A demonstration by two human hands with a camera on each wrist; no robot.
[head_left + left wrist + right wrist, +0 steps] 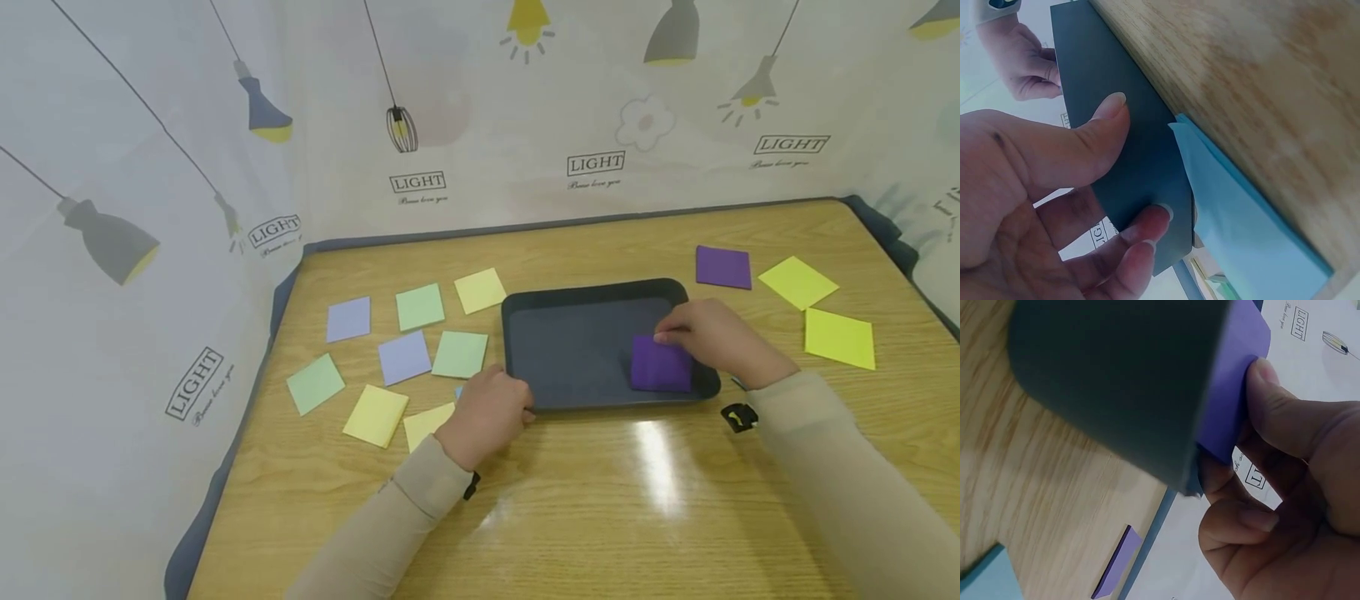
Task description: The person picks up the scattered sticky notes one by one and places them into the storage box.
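Observation:
A dark grey rectangular tray (570, 354) sits mid-table. My left hand (491, 417) grips its near left corner; in the left wrist view the thumb (1107, 128) presses the tray's outer wall (1116, 75), with fingertips around the corner. Over the tray's right end, my right hand (705, 337) pinches a purple sticky note pad (660, 364) by its upper edge. The right wrist view shows this purple pad (1232, 394) between thumb and fingers, partly hidden behind the tray wall. Close beside the left hand lies a blue sticky note pad (1241, 206), mostly covered in the head view.
Left of the tray lie several pale sticky note pads: lilac (348, 319), green (315, 384) and yellow (376, 416). Another purple pad (723, 267) and two bright yellow pads (840, 337) lie at the right. A teal pad (991, 581) rests near the right wrist. Printed curtains (525, 192) border the table.

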